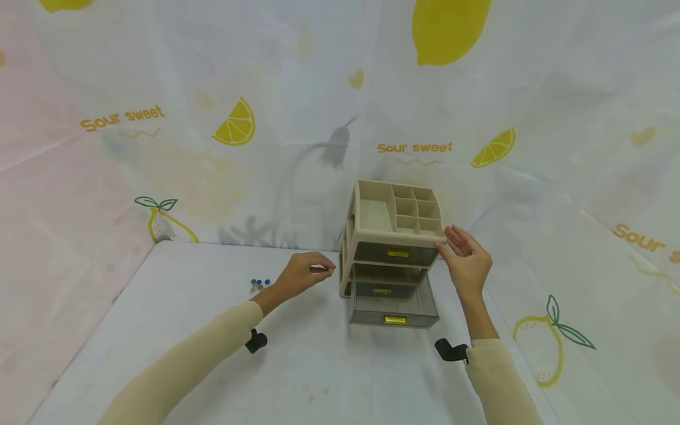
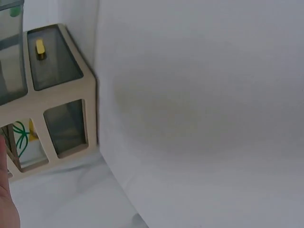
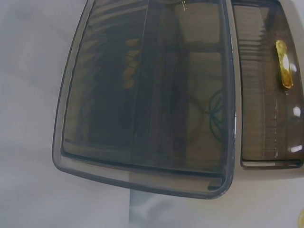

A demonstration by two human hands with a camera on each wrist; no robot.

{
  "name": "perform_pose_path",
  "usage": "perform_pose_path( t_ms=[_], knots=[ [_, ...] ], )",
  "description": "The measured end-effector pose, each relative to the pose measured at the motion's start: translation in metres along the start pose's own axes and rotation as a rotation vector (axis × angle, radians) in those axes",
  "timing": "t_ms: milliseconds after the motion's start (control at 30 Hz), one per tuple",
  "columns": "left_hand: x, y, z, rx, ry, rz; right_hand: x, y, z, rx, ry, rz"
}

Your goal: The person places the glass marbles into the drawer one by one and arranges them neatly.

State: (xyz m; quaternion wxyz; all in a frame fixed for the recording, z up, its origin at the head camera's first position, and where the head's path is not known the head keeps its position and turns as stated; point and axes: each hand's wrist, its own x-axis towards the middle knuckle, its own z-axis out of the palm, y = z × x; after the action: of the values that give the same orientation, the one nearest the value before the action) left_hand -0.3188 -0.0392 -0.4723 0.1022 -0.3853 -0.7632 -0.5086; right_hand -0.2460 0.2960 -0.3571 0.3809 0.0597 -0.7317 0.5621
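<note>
A beige desk organizer [image 1: 393,237] with smoky see-through drawers stands at the back of the table, divided compartments on top. Its upper drawer [image 1: 372,252] is closed. Below that, a clear drawer [image 1: 419,319] with a gold handle is pulled out, and no objects are visible inside. Left of the organizer, my left hand [image 1: 304,274] pinches a small yellowish piece [image 1: 332,271], too small to identify. My right hand [image 1: 470,264] is at the organizer's right front corner, thumb against the edge and fingers extended along the side. In the left wrist view, only a sliver of hand [image 2: 7,209] shows.
Several small blue and pale pieces [image 1: 259,284] lie in a cluster on the white table [image 1: 212,354], left of my left hand. A lemon-printed cloth [image 1: 297,195] hangs behind the table. The pulled-out drawer juts forward between my forearms.
</note>
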Motion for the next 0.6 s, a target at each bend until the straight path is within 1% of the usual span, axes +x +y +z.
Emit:
perform_pose_path(
  t_ms=[167,400,600],
  knots=[
    [0.005,0.009,0.008,-0.045,-0.001,0.042,0.001,0.001,0.000,0.004,-0.001,-0.003],
    [0.009,0.021,0.020,-0.110,0.013,0.039,0.002,0.001,0.000,0.019,0.000,-0.004],
    [0.015,0.030,0.032,-0.128,0.011,0.061,0.001,0.001,0.000,0.011,0.002,-0.002]
  ],
)
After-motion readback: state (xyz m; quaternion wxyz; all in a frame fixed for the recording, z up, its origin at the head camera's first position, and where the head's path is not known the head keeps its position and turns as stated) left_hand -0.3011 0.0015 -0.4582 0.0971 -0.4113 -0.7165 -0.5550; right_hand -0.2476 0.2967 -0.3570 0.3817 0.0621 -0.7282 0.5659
